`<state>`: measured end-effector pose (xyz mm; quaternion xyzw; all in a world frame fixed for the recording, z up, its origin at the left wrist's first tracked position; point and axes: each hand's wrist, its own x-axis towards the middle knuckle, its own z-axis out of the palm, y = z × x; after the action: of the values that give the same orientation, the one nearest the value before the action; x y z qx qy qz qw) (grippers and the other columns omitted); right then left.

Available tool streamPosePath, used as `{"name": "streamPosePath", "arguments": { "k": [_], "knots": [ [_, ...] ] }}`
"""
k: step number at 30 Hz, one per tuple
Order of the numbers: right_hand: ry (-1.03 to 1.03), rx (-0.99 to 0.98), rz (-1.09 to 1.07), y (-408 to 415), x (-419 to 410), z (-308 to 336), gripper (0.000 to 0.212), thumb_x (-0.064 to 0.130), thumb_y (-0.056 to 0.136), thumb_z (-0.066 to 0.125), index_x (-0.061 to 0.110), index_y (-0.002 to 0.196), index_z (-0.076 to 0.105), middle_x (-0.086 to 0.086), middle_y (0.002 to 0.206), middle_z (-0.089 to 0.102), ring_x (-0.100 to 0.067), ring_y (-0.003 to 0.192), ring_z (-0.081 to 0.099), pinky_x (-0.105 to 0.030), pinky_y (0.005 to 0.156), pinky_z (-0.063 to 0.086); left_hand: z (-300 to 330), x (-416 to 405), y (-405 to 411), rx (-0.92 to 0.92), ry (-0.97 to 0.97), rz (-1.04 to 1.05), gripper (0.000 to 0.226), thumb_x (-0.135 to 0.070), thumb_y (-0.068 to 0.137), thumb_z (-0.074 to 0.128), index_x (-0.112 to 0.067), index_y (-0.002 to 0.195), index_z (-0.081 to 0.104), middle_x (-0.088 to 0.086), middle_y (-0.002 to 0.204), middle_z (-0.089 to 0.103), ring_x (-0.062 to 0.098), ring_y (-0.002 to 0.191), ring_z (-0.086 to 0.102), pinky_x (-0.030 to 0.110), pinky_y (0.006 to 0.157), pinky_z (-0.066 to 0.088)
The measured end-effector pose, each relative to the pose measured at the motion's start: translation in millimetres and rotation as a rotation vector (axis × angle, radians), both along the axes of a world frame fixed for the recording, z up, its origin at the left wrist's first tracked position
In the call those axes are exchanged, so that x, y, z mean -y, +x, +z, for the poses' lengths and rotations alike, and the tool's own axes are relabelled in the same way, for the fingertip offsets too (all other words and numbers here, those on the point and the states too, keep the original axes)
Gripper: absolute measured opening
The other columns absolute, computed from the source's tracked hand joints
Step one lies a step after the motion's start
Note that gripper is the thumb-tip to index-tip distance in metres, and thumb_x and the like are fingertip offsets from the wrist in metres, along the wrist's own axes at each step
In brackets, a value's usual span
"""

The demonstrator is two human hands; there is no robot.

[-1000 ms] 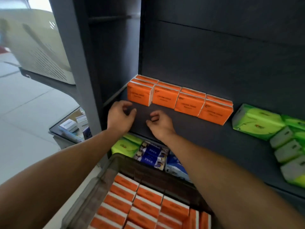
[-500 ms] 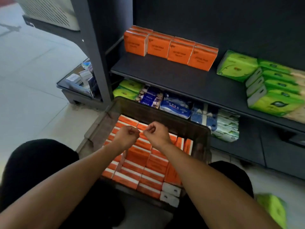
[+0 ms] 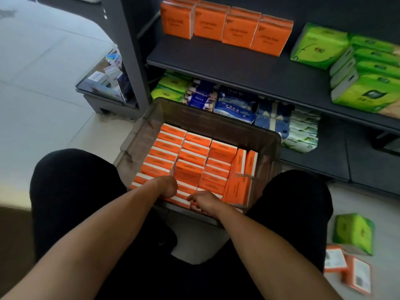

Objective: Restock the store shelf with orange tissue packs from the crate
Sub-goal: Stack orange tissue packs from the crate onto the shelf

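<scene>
The orange tissue packs (image 3: 190,158) fill the crate (image 3: 216,124) in tight rows, most lying flat, with a few standing on edge along its right wall. We have both hands down at the near end of the crate. Our left hand (image 3: 167,187) is curled over the packs in the near rows, fingers bent out of sight, so we cannot tell whether it grips one. Our right hand (image 3: 204,202) lies just right of it, fingers bent and touching the nearest packs; whether it holds one we cannot tell either. Beyond the crate, four more orange packs (image 3: 227,29) stand in a row on the dark shelf (image 3: 249,70), with green packs (image 3: 355,68) to their right. To the right of the crate, on the floor (image 3: 43,87), lies one green pack (image 3: 354,233) near some small orange boxes (image 3: 346,269).
</scene>
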<state>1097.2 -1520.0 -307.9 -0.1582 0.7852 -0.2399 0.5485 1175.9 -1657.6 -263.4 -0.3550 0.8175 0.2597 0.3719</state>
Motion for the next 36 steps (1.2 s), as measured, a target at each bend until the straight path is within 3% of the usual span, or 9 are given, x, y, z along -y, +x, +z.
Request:
{"name": "streamPosePath", "arguments": {
  "k": [5, 9, 13, 16, 20, 27, 31, 33, 36],
  "knots": [
    [0.055, 0.071, -0.003, 3, -3, 3, 0.02, 0.041, 0.082, 0.058, 0.024, 0.089, 0.066, -0.005, 0.11, 0.066, -0.024, 0.098, 0.06, -0.034, 0.095, 0.049, -10, 1, -4, 0.104, 0.014, -0.038, 0.038, -0.023, 0.1, 0.046, -0.017, 0.136, 0.051, 0.008, 0.135, 0.054, 0.025, 0.121, 0.053, 0.038, 0.105, 0.042],
    [0.022, 0.103, -0.008, 3, 0, -7, 0.041, 0.029, 0.081, 0.057, 0.026, 0.121, 0.065, -0.003, 0.121, 0.064, -0.024, 0.112, 0.06, -0.036, 0.105, 0.046, -15, 5, -3, 0.137, -0.004, -0.097, 0.036, -0.028, 0.098, 0.049, -0.016, 0.133, 0.052, 0.008, 0.132, 0.056, 0.024, 0.118, 0.054, 0.038, 0.103, 0.043],
    [-0.042, 0.101, -0.135, -1, -3, -20, 0.075, 0.028, 0.064, 0.062, 0.033, 0.138, 0.052, -0.007, 0.125, 0.063, -0.025, 0.107, 0.064, -0.04, 0.099, 0.053, -12, 8, -5, 0.133, 0.0, -0.162, 0.043, -0.024, 0.099, 0.046, -0.014, 0.141, 0.049, 0.008, 0.141, 0.051, 0.025, 0.127, 0.05, 0.036, 0.107, 0.042],
    [-0.098, 0.118, -0.193, -1, -6, -1, 0.069, 0.021, 0.074, 0.066, 0.033, 0.14, 0.047, -0.002, 0.118, 0.066, -0.02, 0.103, 0.066, -0.037, 0.093, 0.055, -12, 7, -4, 0.125, -0.014, -0.199, 0.049, -0.025, 0.095, 0.055, -0.019, 0.143, 0.048, 0.006, 0.141, 0.049, 0.024, 0.125, 0.05, 0.035, 0.106, 0.043],
    [-0.203, 0.154, -0.207, -5, -9, 5, 0.067, 0.009, 0.087, 0.07, 0.026, 0.144, 0.039, -0.001, 0.123, 0.062, -0.008, 0.1, 0.062, -0.013, 0.071, 0.05, -16, 6, -3, 0.104, -0.056, -0.24, 0.049, -0.039, 0.088, 0.065, -0.024, 0.133, 0.053, 0.003, 0.126, 0.058, 0.021, 0.111, 0.057, 0.034, 0.095, 0.047],
    [-0.273, 0.126, -0.267, -6, -6, 5, 0.066, -0.009, 0.087, 0.059, 0.02, 0.144, 0.042, -0.004, 0.124, 0.058, -0.016, 0.114, 0.058, -0.016, 0.074, 0.052, -19, 9, -3, 0.017, -0.146, -0.258, 0.033, -0.041, 0.089, 0.063, -0.027, 0.117, 0.057, -0.001, 0.109, 0.064, 0.018, 0.098, 0.061, 0.038, 0.09, 0.05],
    [-0.301, 0.03, -0.374, -9, -1, 12, 0.062, -0.005, 0.087, 0.066, 0.019, 0.14, 0.046, -0.001, 0.118, 0.058, -0.011, 0.101, 0.058, -0.01, 0.061, 0.048, -21, 10, -2, -0.158, -0.038, -0.064, 0.029, -0.036, 0.093, 0.054, -0.018, 0.115, 0.058, 0.003, 0.105, 0.064, 0.019, 0.095, 0.062, 0.037, 0.091, 0.05],
    [-0.268, -0.035, -0.418, -11, -3, 10, 0.063, 0.001, 0.088, 0.068, 0.022, 0.142, 0.043, -0.001, 0.128, 0.055, -0.015, 0.11, 0.056, -0.008, 0.055, 0.046, -15, 9, -6, -0.286, 0.048, 0.07, 0.02, -0.031, 0.098, 0.046, -0.018, 0.11, 0.057, 0.006, 0.108, 0.063, 0.019, 0.094, 0.059, 0.034, 0.088, 0.047],
    [-0.214, -0.07, -0.483, -17, -6, 9, 0.071, 0.017, 0.088, 0.07, 0.027, 0.149, 0.034, -0.001, 0.143, 0.049, -0.021, 0.127, 0.051, -0.02, 0.086, 0.053, -2, 6, -15, -0.454, 0.222, 0.333, 0.024, -0.03, 0.104, 0.036, -0.021, 0.098, 0.058, 0.006, 0.108, 0.066, 0.017, 0.092, 0.062, 0.033, 0.088, 0.046]
  ]
}}
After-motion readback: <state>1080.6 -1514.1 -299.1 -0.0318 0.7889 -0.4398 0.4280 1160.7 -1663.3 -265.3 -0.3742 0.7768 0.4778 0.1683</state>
